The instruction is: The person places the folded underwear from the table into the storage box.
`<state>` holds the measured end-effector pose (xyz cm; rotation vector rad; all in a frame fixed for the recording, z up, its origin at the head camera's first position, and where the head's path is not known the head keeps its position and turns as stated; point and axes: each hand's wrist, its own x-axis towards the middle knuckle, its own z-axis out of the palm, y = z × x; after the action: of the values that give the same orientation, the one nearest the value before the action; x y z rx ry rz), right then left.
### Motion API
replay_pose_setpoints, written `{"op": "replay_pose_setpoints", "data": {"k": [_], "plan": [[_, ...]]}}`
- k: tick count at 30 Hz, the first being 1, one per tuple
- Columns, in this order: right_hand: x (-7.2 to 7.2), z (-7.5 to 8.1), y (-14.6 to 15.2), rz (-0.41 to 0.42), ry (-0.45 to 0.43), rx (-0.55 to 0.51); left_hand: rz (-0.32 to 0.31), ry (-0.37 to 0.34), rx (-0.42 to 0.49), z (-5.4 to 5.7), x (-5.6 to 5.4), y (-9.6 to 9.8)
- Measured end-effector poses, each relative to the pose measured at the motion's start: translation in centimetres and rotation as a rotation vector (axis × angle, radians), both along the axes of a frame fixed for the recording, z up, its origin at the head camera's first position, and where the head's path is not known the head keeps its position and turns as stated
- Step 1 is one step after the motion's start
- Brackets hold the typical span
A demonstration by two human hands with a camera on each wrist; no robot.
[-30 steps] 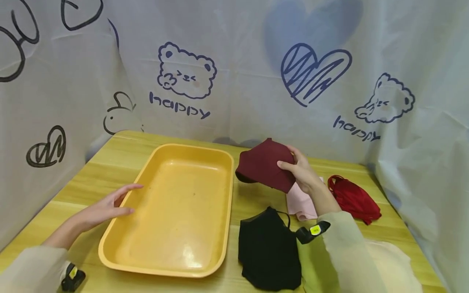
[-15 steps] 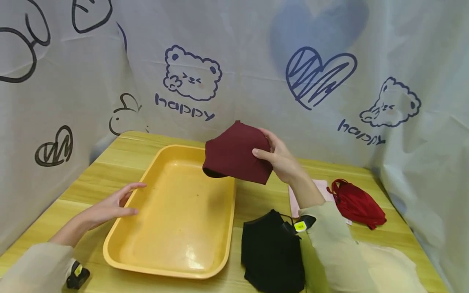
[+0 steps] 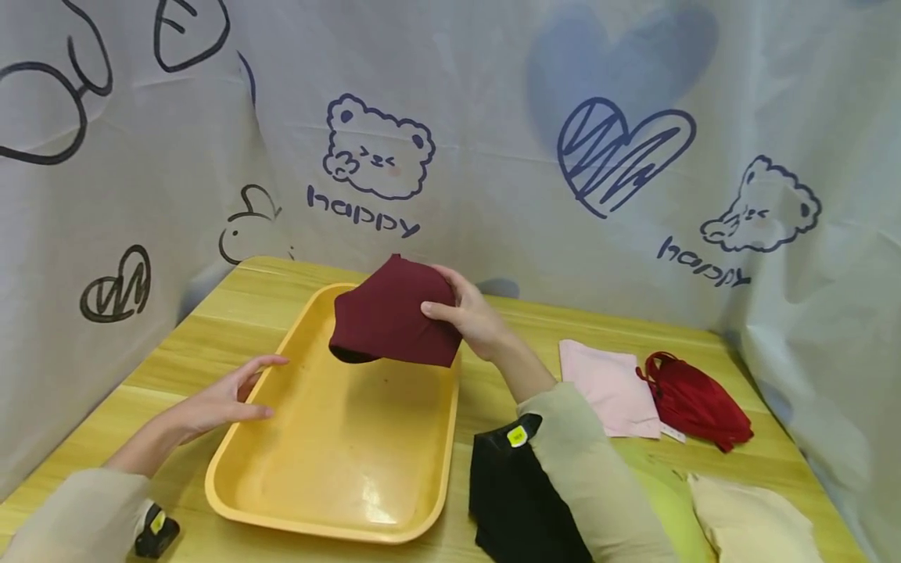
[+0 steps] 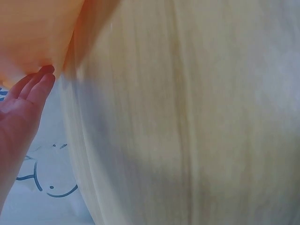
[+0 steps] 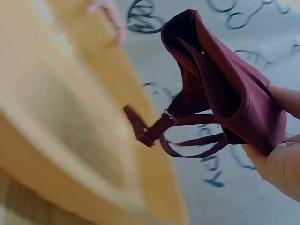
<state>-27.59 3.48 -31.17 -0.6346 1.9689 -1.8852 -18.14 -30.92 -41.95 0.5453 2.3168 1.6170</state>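
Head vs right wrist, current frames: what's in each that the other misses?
Head only: the black garment, pink cloth, red drawstring pouch, lime-green cloth and cream cloth.

Right wrist only: the maroon garment's straps and a small ring on them.

Both: the right hand holding the maroon garment, the yellow tray, backdrop drawings, and apparently the left hand, blurred in the wrist view.

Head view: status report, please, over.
Left hand touching edge of yellow tray. Right hand gripping maroon garment above it. Nothing seen in the way.
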Motion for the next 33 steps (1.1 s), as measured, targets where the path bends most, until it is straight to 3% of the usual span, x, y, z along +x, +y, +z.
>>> {"op": "replay_pose_setpoints", "data": {"k": [6, 13, 20, 27, 33], "plan": [[-1.1, -3.5, -1.1, -0.061, -0.116, 0.078, 0.010, 0.011, -0.034, 0.0, -0.1, 0.1], [-1.7, -6.2, -2.1, -0.154, -0.160, 0.173, 0.006, 0.017, -0.033, -0.2, 0.1, 0.0], [-1.8, -7.5, -3.2, -0.166, -0.178, 0.313, -0.018, -0.008, 0.003, -0.3, 0.2, 0.1], [-2.0, -8.2, -3.9, -0.112, -0.190, 0.497, 0.013, -0.002, -0.027, -0.2, 0.3, 0.2], [-2.3, -8.1, -4.6, -0.093, -0.140, 0.553, 0.025, 0.003, -0.034, 0.0, 0.3, -0.2]]}}
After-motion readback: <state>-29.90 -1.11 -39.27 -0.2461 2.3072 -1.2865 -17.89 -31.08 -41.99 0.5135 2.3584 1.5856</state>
